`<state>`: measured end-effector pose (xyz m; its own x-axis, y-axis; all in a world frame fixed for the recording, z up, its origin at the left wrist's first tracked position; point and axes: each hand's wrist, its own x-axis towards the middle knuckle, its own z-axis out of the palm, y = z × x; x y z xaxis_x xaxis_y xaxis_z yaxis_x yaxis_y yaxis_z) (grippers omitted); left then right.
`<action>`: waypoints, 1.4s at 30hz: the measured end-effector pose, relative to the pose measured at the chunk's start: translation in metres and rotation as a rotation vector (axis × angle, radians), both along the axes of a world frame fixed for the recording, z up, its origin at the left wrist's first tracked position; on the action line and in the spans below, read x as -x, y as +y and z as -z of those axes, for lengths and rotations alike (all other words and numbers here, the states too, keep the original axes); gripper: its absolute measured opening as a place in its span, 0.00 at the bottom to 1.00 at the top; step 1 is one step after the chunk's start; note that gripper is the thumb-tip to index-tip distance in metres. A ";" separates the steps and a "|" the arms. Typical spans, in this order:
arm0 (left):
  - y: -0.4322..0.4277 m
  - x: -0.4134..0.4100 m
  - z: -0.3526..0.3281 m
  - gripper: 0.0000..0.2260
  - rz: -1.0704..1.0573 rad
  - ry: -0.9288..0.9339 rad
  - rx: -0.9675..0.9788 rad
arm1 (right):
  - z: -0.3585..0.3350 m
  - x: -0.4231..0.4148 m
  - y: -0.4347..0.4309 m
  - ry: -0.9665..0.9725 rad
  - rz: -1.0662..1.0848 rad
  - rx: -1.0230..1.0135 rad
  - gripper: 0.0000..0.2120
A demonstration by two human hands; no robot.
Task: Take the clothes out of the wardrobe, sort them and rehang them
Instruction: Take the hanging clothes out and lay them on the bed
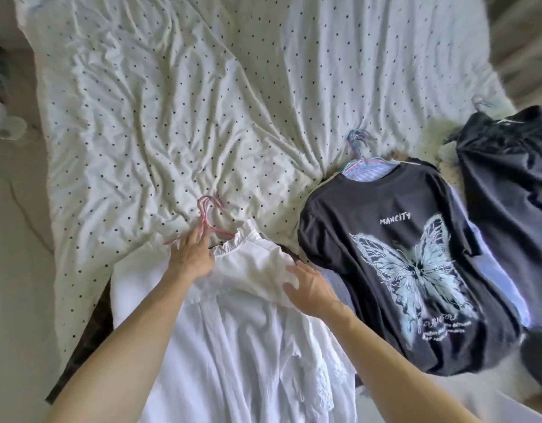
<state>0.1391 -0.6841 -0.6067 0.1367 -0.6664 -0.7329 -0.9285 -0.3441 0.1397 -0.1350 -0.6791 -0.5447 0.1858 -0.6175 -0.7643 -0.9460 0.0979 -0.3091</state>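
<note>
A white garment [242, 331] lies on the bed on pink hangers [209, 215]. My left hand [192, 254] rests flat at its neckline, fingers straight, touching the base of the hanger hooks. My right hand [309, 285] lies with spread fingers on the garment's right shoulder. To the right sits a pile topped by a black T-shirt [395, 264] with a pale butterfly print, on blue and pink hangers [359, 148], with striped blue cloth under it. A third dark pile [507, 190] lies at the far right.
The bed is covered by a wrinkled white sheet with small dark dots [187, 102]. Pale floor [13, 239] runs along the left side. A dark strip of the bed's edge [80, 355] shows under the sheet at lower left.
</note>
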 end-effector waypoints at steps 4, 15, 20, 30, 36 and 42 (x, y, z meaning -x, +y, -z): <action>0.011 0.044 -0.044 0.26 0.098 0.055 0.075 | -0.057 0.060 0.004 -0.074 0.060 0.173 0.08; 0.000 0.301 -0.233 0.22 0.444 0.304 0.362 | -0.237 0.309 0.096 -0.030 0.358 0.687 0.14; -0.002 0.457 -0.311 0.22 0.709 0.364 0.558 | -0.290 0.429 0.153 0.144 0.431 0.870 0.17; 0.042 0.753 -0.387 0.21 1.079 0.557 0.699 | -0.332 0.630 0.271 0.332 0.706 0.967 0.19; 0.082 0.893 -0.409 0.21 1.356 0.625 0.756 | -0.346 0.714 0.343 0.441 0.932 1.024 0.17; 0.124 1.028 -0.428 0.21 1.703 0.697 0.760 | -0.348 0.775 0.408 0.610 1.202 0.988 0.17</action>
